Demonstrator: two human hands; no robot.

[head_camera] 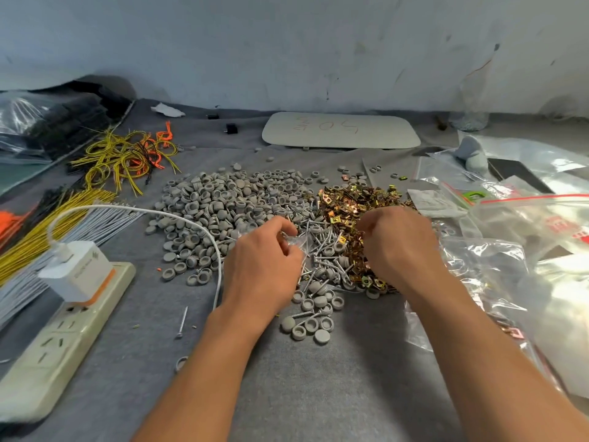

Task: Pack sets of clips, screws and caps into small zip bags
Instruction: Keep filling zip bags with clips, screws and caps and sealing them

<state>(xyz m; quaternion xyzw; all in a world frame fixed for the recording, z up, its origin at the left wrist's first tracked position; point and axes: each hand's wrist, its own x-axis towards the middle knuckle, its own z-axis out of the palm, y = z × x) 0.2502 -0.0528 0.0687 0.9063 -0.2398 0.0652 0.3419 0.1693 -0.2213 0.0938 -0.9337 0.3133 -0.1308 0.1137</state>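
Left hand (pixel 264 263) curled, small clear zip bag (pixel 298 242) pinched between fingertips, held over screws. Right hand (pixel 398 247) closed in loose fist above clips; contents not seen. Two hands counted. Three heaps spread on grey tabletop (pixel 318 393): grey round caps (pixel 216 202) at left, too many to be counted; silver screws (pixel 322 244) in middle, long axes pointed every way; gold-coloured square clips (pixel 357 202) at right. One stray screw (pixel 182 322) laid nearly upright in view, beside white cable (pixel 178 215). Power strip (pixel 54 346) at left, clear bags (pixel 516 237) at right.
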